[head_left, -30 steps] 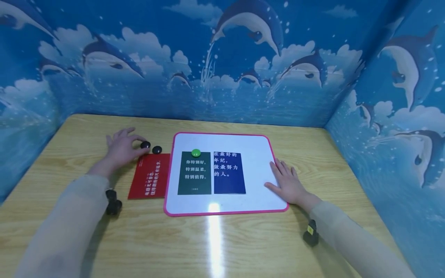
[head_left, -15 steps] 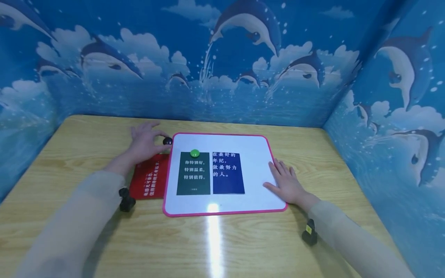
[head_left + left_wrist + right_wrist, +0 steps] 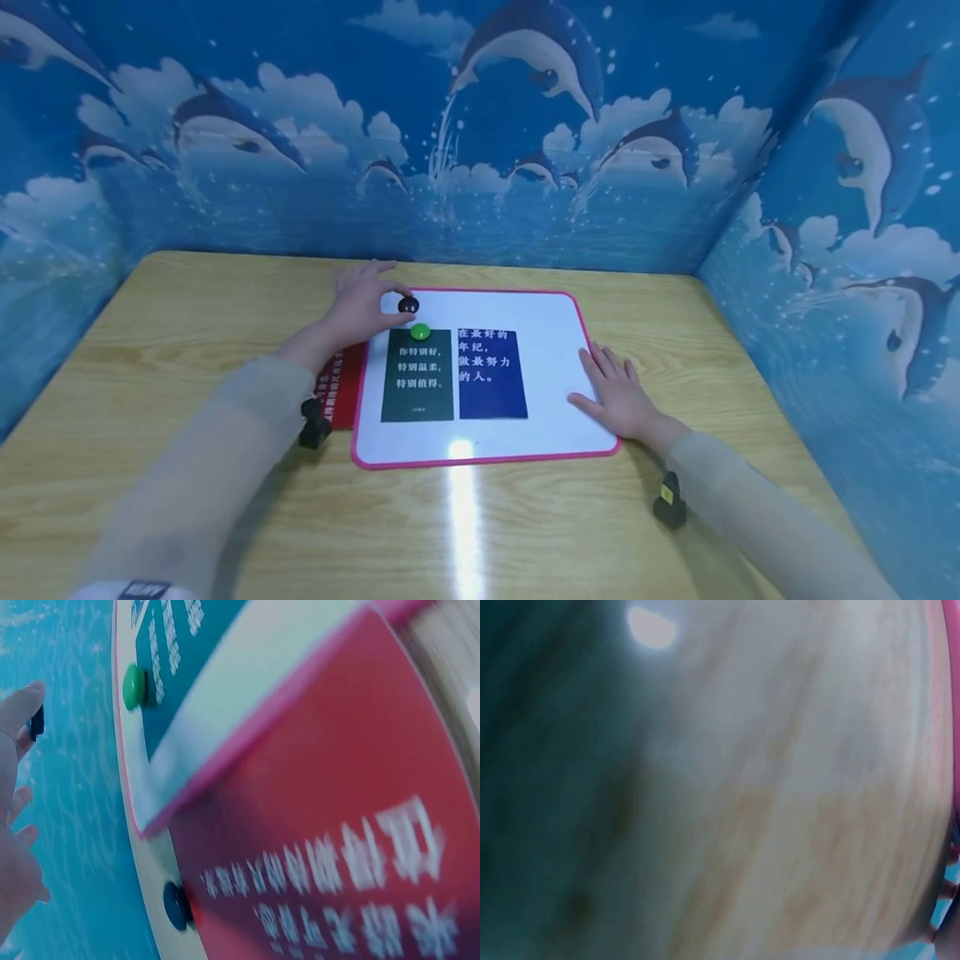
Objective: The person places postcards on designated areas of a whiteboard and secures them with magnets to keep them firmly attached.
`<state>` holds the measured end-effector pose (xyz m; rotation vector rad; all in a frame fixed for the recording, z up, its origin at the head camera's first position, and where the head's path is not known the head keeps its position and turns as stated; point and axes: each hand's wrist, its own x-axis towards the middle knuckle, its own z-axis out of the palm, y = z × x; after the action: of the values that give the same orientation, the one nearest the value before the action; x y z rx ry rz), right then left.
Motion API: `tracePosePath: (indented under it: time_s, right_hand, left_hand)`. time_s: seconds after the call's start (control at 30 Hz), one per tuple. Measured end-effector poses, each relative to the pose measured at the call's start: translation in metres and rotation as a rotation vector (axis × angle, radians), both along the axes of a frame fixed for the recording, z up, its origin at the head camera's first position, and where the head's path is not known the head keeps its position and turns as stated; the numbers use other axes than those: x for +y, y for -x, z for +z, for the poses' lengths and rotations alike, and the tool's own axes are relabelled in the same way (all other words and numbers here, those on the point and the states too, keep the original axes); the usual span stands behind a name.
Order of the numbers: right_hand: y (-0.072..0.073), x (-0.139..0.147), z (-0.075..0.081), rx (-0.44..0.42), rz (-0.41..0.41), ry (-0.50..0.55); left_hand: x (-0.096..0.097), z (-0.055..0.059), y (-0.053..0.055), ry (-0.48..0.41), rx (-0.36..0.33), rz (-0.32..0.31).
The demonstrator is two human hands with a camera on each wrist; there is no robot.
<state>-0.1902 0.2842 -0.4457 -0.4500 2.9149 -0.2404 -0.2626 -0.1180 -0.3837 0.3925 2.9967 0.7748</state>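
Observation:
My left hand (image 3: 354, 310) pinches a round black magnet (image 3: 408, 306) between thumb and index finger, over the upper left corner of the pink-edged whiteboard (image 3: 558, 367). Just below it, a round green magnet (image 3: 420, 332) sits at the top of a dark green card (image 3: 417, 396) printed with white characters. Beside that card lies a blue card (image 3: 492, 396). My right hand (image 3: 621, 402) rests with spread fingers on the board's right edge. In the left wrist view a second black magnet (image 3: 178, 906) is by the red card (image 3: 322, 772); the left hand hides it from the head view.
The red card meets the board's left edge on the wooden table (image 3: 375, 533). Blue dolphin-print sheeting (image 3: 315, 208) stands behind the table and along its right side. The right wrist view is mostly blurred tabletop (image 3: 780, 825).
My left hand has taken one black magnet from above the red card and carried it right, over the whiteboard's upper left corner. The right hand stays on the board's edge.

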Motion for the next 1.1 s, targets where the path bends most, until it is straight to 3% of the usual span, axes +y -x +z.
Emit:
tracePosePath:
  time_s: [0.57, 1.1]
  right_hand:
    - [0.000, 0.001, 0.000, 0.002, -0.001, -0.004]
    - [0.000, 0.001, -0.002, -0.006, 0.007, 0.002]
  left_hand:
    - [0.063, 0.002, 0.010, 0.037, 0.006, -0.130]
    - [0.097, 0.002, 0.012, 0.130, -0.015, -0.213]
